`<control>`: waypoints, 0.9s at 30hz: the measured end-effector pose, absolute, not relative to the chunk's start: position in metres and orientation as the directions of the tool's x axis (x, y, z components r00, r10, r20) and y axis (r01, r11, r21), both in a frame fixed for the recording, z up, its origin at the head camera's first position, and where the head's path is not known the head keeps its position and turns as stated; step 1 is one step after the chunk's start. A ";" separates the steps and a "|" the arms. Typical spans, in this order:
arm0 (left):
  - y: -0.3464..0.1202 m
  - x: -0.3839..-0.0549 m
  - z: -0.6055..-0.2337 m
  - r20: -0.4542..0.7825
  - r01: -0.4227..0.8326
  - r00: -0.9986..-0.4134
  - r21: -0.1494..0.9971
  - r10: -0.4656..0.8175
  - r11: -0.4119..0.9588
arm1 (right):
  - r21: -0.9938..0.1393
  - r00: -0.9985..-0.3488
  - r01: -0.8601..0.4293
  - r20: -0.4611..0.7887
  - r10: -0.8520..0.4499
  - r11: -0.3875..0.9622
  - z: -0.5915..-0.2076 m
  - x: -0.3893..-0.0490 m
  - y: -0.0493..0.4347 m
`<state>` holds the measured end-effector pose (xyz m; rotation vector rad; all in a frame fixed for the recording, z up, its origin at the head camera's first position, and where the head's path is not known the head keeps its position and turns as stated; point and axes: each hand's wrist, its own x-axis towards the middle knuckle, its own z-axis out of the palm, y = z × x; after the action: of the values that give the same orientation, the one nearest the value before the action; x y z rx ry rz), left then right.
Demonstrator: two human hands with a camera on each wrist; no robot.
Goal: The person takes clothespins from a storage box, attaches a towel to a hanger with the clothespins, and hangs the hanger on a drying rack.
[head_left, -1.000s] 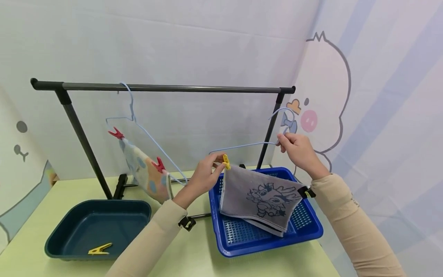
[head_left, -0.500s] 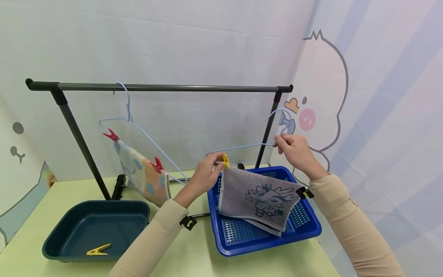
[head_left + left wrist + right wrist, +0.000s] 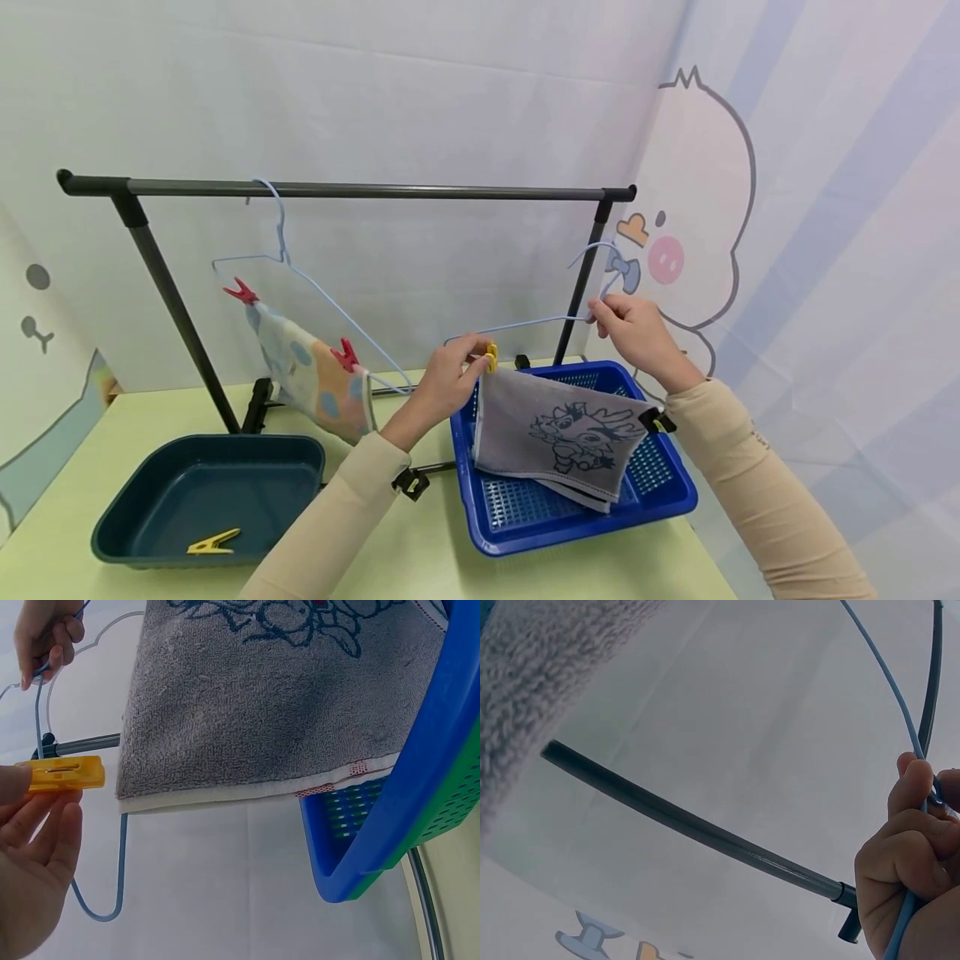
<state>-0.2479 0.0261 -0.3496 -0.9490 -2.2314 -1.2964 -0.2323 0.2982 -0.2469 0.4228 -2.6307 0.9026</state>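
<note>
My left hand (image 3: 448,377) pinches a yellow clothespin (image 3: 492,357) between thumb and fingers, at the upper left corner of a grey towel (image 3: 517,433). In the left wrist view the clothespin (image 3: 75,772) points toward the towel's edge, with a small gap showing. The towel, printed with a dark dragon-like figure, drapes from a light blue hanger (image 3: 525,322) and overlaps the blue basket (image 3: 573,533). My right hand (image 3: 637,337) grips the hanger at the base of its hook; the right wrist view shows its fingers (image 3: 911,787) curled round the blue wire.
A black rack's bar (image 3: 420,192) runs across the back. On it hangs another blue hanger (image 3: 337,312) with a patterned cloth (image 3: 311,367) held by red clothespins (image 3: 346,356). At the left, a dark green tub (image 3: 210,454) contains a yellow clothespin (image 3: 213,542).
My right hand and the hanger have come slightly down and left. The yellow clothespin in my left hand has turned a little and now appears narrower.
</note>
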 end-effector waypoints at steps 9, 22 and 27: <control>0.028 -0.249 -0.351 0.626 0.709 -0.705 0.627 0.333 0.323 | -0.540 -0.903 -0.377 0.396 -0.169 0.753 -0.247 -0.233 0.295; 0.030 -0.251 -0.350 0.635 0.716 -0.698 0.615 0.332 0.329 | -0.541 -0.905 -0.374 0.390 -0.169 0.754 -0.247 -0.234 0.294; 0.030 -0.252 -0.349 0.635 0.720 -0.694 0.604 0.340 0.343 | -0.546 -0.905 -0.372 0.392 -0.163 0.751 -0.247 -0.234 0.293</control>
<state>-0.2517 0.0304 -0.3490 -0.9312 -2.2138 -1.3004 -0.2341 0.2935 -0.2472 0.4143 -2.6297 0.9179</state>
